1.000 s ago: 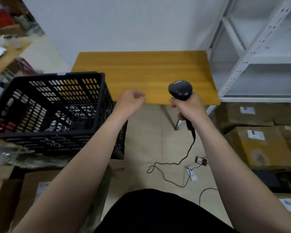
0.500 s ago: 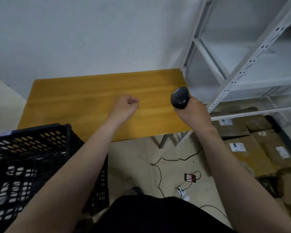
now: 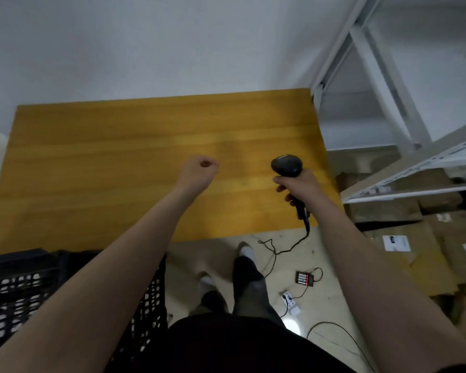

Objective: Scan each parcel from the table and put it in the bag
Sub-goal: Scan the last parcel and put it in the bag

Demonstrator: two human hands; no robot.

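The wooden table point(image 3: 119, 162) fills the middle of the view and no parcel shows on its top. My right hand point(image 3: 300, 188) grips the handle of a black barcode scanner point(image 3: 287, 165), held upright over the table's right side; its cable point(image 3: 288, 246) hangs to the floor. My left hand point(image 3: 199, 172) hovers over the table's centre with fingers curled into a fist, holding nothing. No bag is in view.
A black plastic crate point(image 3: 19, 292) stands at lower left against the table's front edge. White metal shelving point(image 3: 404, 168) rises on the right, with cardboard boxes point(image 3: 420, 254) stacked below it. A battery charger point(image 3: 304, 278) and cables lie on the floor by my feet.
The view has swung from the crate up and right to the table. Both hands moved forward over the tabletop, and the scanner now stands more upright in my right hand.
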